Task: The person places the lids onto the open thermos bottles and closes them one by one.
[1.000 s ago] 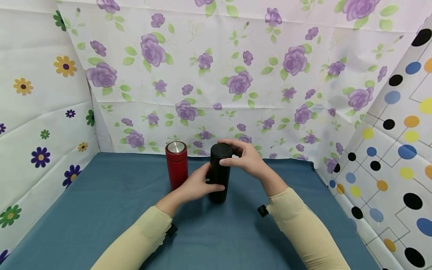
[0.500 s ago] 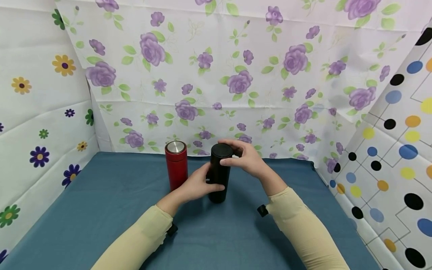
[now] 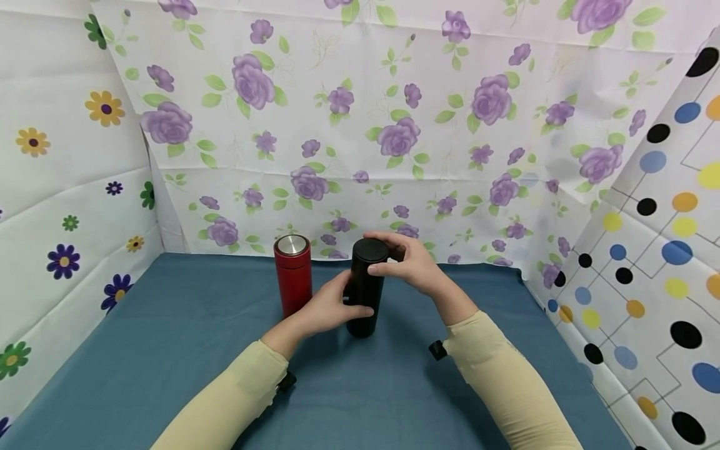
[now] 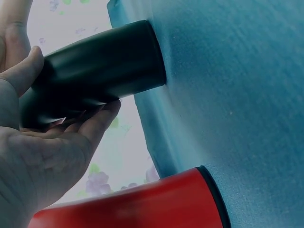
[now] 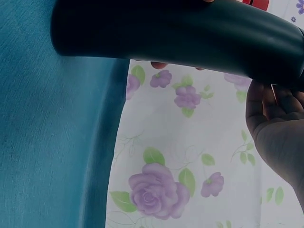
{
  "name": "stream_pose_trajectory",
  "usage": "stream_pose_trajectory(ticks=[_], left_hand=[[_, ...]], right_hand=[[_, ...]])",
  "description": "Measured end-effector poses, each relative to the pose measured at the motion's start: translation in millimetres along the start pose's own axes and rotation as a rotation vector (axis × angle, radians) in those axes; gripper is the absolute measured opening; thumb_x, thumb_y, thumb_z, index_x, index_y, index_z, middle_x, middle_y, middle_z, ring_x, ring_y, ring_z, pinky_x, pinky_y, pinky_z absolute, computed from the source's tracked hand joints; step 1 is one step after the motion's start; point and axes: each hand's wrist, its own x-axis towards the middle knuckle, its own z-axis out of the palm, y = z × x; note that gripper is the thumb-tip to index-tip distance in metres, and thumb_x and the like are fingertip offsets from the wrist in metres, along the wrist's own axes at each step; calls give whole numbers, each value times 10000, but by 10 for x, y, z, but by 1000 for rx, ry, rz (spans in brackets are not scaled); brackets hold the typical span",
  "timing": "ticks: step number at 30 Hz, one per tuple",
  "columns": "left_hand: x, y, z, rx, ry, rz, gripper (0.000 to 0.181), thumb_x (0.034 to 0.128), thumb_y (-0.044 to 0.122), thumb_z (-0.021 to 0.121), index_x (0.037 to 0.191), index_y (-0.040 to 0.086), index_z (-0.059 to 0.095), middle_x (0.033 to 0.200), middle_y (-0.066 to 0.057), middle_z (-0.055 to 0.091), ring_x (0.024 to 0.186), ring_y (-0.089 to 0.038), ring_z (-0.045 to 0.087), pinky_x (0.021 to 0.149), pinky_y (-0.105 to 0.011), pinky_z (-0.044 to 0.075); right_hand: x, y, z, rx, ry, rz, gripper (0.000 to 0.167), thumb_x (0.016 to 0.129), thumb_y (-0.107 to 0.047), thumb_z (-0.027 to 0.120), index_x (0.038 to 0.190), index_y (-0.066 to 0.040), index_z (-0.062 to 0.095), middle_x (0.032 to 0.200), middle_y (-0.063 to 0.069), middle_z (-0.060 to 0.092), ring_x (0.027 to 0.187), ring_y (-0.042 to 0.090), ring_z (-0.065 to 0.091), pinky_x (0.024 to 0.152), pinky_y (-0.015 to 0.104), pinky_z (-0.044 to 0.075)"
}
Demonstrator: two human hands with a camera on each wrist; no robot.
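Observation:
A black vacuum flask [image 3: 367, 284] stands upright on the blue cloth, its lid [image 3: 370, 250] in place. Around its body, my left hand [image 3: 322, 307] grips with the thumb in front and the fingers behind, as the left wrist view also shows. At the top, my right hand [image 3: 413, 265] holds the lid area from the right side, thumb towards me. In the right wrist view, the right hand's fingers [image 5: 263, 102] curl against the flask's upper end. Just left of it is a red vacuum flask [image 3: 294, 281] with a silver top, its base partly hidden behind my left hand.
Blue cloth [image 3: 185, 350] covers the table. A purple-rose curtain [image 3: 337, 125] hangs along the back edge. Flowered fabric [image 3: 62, 206] closes the left side, and dotted fabric [image 3: 652, 300] stands along the right. The red flask is close beside my left wrist.

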Motion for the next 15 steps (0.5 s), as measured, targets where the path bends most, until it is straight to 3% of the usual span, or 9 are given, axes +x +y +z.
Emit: stream_pose_trajectory(ticks=[7, 15], left_hand=[[-1, 2, -8, -2, -5, 12, 773, 975, 278, 901, 1627, 200, 492, 1559, -35, 613, 1454, -311, 584, 1194, -631, 489], [-35, -38, 17, -1, 2, -9, 790, 979, 320, 891, 1638, 162, 485, 1580, -56, 603, 1455, -327, 582, 1186, -644, 492]], right_hand=[[-1, 27, -3, 25, -14, -9, 709, 982, -277, 865, 1598, -61, 589, 1430, 146, 695, 1204, 356, 702, 973, 393, 624], [-12, 81, 14, 65, -18, -5, 750, 982, -332, 878, 1625, -104, 566, 1412, 173, 689, 1202, 369, 697, 973, 391, 631]])
